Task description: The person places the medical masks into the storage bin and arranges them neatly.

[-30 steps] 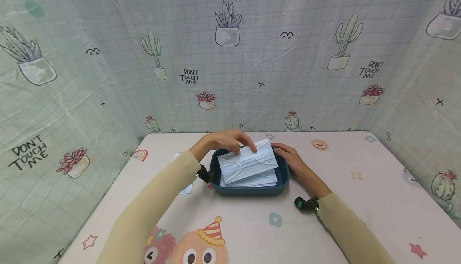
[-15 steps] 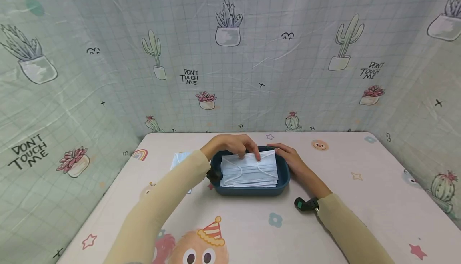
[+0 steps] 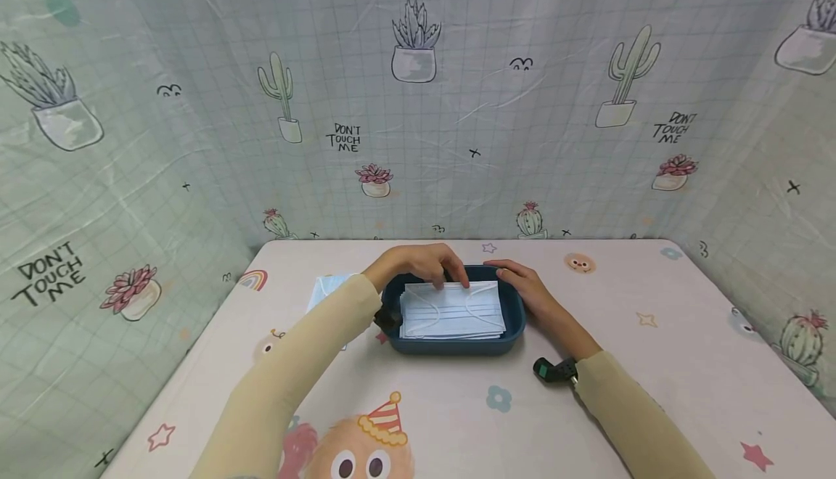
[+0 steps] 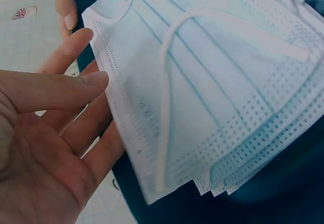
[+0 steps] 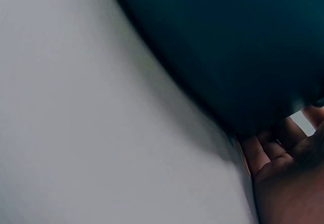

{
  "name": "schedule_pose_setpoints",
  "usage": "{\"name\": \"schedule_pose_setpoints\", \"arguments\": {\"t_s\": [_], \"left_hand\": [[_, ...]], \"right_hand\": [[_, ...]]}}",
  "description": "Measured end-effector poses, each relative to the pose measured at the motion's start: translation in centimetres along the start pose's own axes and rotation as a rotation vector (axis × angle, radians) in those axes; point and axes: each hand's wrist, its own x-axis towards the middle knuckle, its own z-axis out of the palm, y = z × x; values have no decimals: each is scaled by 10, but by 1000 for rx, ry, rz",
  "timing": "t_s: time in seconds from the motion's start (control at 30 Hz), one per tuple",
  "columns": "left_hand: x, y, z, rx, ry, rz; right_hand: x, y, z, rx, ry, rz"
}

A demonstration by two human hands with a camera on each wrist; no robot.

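Observation:
A stack of pleated light-blue face masks (image 3: 451,319) lies in a dark blue plastic tub (image 3: 451,348). My left hand (image 3: 427,263) reaches over the tub's back left side to the stack's far edge. In the left wrist view, the thumb and index finger of my left hand (image 4: 66,123) lie loosely beside the top mask (image 4: 152,62), with other fingers partly behind its edge. At the tub's far right corner, my right hand (image 3: 529,287) holds the rim. The right wrist view shows the curled fingers of my right hand (image 5: 268,153) against the tub's outer wall (image 5: 217,47).
Another light-blue mask (image 3: 326,290) lies on the table left of the tub, partly hidden by my left sleeve (image 3: 294,377). The table (image 3: 588,421) has a pale printed cover. A patterned curtain (image 3: 418,116) rises behind it and along both sides.
My left hand has lowered the tilted top mask, which now lies flat on the stack in the tub. The left arm shifted slightly right. My right hand has stayed at the tub's corner.

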Motion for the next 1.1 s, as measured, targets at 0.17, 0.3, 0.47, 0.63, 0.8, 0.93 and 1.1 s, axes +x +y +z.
{"name": "schedule_pose_setpoints", "arguments": {"t_s": [0.17, 0.3, 0.47, 0.63, 0.8, 0.93, 1.1], "left_hand": [[-3, -2, 0, -12, 23, -38], [-5, -4, 1, -12, 40, -46], [-8, -8, 0, -10, 53, -24], [-15, -8, -3, -45, 75, -4], [-23, -9, -5, -79, 115, 18], [-29, -10, -6, -64, 188, 39], [-37, -10, -4, -104, 287, 51]], "right_hand": [[0, 1, 1, 4, 2, 6], [0, 1, 2, 6, 2, 4], [0, 1, 3, -7, 1, -2], [0, 1, 3, 5, 5, -17], [-1, -1, 4, 11, -1, -16], [-3, -3, 3, 6, -1, -23], [-4, -2, 1, -2, 3, -20]]}}
